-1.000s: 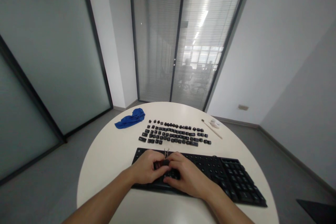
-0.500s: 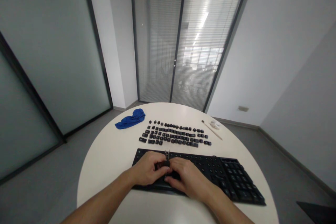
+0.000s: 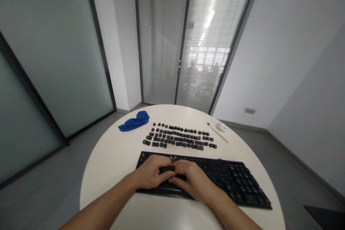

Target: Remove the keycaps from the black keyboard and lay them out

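Observation:
Both of my hands meet over the left half of a black keyboard [image 3: 215, 172], where many of its keycaps are off. My left hand [image 3: 151, 172] is closed, its thumb and fingers pinching a small dark piece with thin metal wires, which looks like a wire keycap puller [image 3: 170, 168]. From the other side my right hand [image 3: 192, 179] closes on the same tool, fingertips touching those of the left. The wire ends point away from me; the fingers hide most of the tool and the keys beneath. Beyond the keyboard, loose black keycaps [image 3: 176, 138] lie in rows.
A blue cloth [image 3: 134, 121] lies at the far left of the round white table [image 3: 107, 172]. At the far right are a thin brush with a pale handle [image 3: 219, 134] and a small whitish item [image 3: 221, 127]. Number-pad keys [image 3: 246, 183] are still on the keyboard.
The wire ends have dropped lower and now show less above my fingers. My hands have shifted only slightly and stay together over the keyboard.

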